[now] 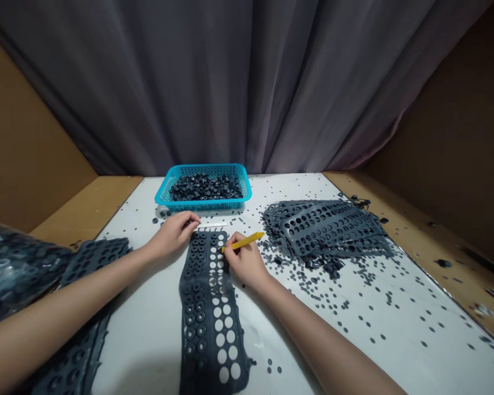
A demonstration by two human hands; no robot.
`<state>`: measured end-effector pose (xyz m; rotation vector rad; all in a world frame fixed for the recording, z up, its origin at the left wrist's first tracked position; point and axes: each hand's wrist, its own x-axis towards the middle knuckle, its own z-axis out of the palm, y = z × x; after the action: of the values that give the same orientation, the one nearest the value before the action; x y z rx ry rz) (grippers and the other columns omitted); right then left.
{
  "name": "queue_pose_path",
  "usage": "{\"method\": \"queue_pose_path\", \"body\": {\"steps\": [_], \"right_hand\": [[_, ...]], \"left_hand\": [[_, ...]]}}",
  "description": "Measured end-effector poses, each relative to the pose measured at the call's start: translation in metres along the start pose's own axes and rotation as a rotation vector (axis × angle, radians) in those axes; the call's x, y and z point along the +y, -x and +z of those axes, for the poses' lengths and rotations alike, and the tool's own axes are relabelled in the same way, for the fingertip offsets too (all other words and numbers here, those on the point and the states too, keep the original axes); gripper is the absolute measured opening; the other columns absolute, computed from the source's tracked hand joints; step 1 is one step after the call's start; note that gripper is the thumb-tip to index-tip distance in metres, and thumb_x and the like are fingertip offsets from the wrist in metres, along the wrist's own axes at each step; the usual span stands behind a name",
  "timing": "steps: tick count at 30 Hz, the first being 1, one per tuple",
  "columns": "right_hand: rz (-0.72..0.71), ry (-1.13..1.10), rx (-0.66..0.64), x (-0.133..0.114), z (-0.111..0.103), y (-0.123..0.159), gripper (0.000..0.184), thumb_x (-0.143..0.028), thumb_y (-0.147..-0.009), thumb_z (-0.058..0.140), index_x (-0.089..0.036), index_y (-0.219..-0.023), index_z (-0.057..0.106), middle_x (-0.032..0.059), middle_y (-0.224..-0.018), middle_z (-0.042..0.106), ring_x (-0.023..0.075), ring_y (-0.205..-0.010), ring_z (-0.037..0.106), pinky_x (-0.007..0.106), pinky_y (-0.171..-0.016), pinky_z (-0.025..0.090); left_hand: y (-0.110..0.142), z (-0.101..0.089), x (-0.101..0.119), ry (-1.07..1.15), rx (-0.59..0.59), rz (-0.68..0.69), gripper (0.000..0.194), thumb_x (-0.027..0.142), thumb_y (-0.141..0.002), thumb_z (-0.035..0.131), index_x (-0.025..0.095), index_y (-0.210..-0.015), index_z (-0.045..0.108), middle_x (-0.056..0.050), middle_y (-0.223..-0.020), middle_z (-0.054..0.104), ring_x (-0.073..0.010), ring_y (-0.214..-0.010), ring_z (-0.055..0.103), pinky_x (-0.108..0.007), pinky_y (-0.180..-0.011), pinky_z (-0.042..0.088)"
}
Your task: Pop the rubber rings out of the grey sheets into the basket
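Note:
A dark rubber sheet (209,323) lies lengthwise on the white table, with rows of moulded rings and a band of punched round holes. My right hand (246,261) is shut on a yellow pointed tool (242,241), whose tip is at the sheet's holes near the far end. My left hand (173,237) rests at that far end, its fingertips beside a narrow white strip (212,225). The left hand shows nothing in its grip. Another dark moulded sheet (94,260) lies under and beyond my left forearm.
A blue plastic basket (203,203) of small black rubber pieces stands at the far edge of the white table (140,351). A stack of punched sheets (325,227) lies to the right, with small black discs scattered around it. A bulging plastic bag (12,269) lies at the left.

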<state>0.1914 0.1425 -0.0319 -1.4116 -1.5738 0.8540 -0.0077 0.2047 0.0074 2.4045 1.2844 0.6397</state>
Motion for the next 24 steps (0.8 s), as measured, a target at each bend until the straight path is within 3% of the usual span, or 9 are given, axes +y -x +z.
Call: {"method": "queue_pose_path", "body": {"steps": [3, 7, 15, 24], "right_hand": [[0.05, -0.147, -0.025, 0.001, -0.001, 0.0, 0.007, -0.023, -0.078, 0.047, -0.02, -0.072, 0.051, -0.0024, -0.059, 0.054, 0.0131, -0.055, 0.05, 0.023, -0.054, 0.037], [0.12, -0.299, -0.022, 0.006, 0.0, -0.003, 0.011, -0.03, -0.081, 0.046, -0.021, -0.078, 0.05, -0.0021, -0.063, 0.059, 0.0126, -0.052, 0.052, 0.023, -0.052, 0.039], [0.037, -0.063, 0.038, 0.0, 0.002, -0.008, 0.009, -0.023, -0.078, 0.046, -0.021, -0.07, 0.05, -0.0018, -0.06, 0.056, 0.0139, -0.056, 0.05, 0.024, -0.056, 0.038], [-0.005, 0.142, -0.014, -0.018, 0.002, -0.031, 0.013, -0.009, -0.068, 0.05, -0.019, -0.06, 0.05, 0.0008, -0.056, 0.052, 0.0145, -0.056, 0.049, 0.025, -0.058, 0.036]], "left_hand": [[-0.003, -0.009, 0.001, -0.015, -0.107, 0.042, 0.023, 0.03, -0.09, 0.038, 0.017, -0.095, 0.056, -0.005, -0.089, 0.062, -0.0185, -0.081, 0.057, -0.031, -0.074, 0.044], [-0.003, 0.0, 0.01, -0.037, -0.267, 0.185, 0.025, 0.024, -0.089, 0.038, 0.019, -0.096, 0.061, -0.005, -0.093, 0.062, -0.0177, -0.087, 0.057, -0.03, -0.08, 0.043], [-0.011, 0.013, 0.011, -0.147, -0.298, 0.267, 0.018, 0.029, -0.08, 0.054, 0.017, -0.092, 0.06, -0.008, -0.089, 0.058, -0.0211, -0.086, 0.055, -0.032, -0.077, 0.044], [-0.016, 0.027, 0.012, -0.313, -0.337, 0.339, 0.017, 0.022, -0.087, 0.044, 0.015, -0.082, 0.059, -0.008, -0.081, 0.058, -0.0197, -0.08, 0.055, -0.031, -0.074, 0.045]]}}
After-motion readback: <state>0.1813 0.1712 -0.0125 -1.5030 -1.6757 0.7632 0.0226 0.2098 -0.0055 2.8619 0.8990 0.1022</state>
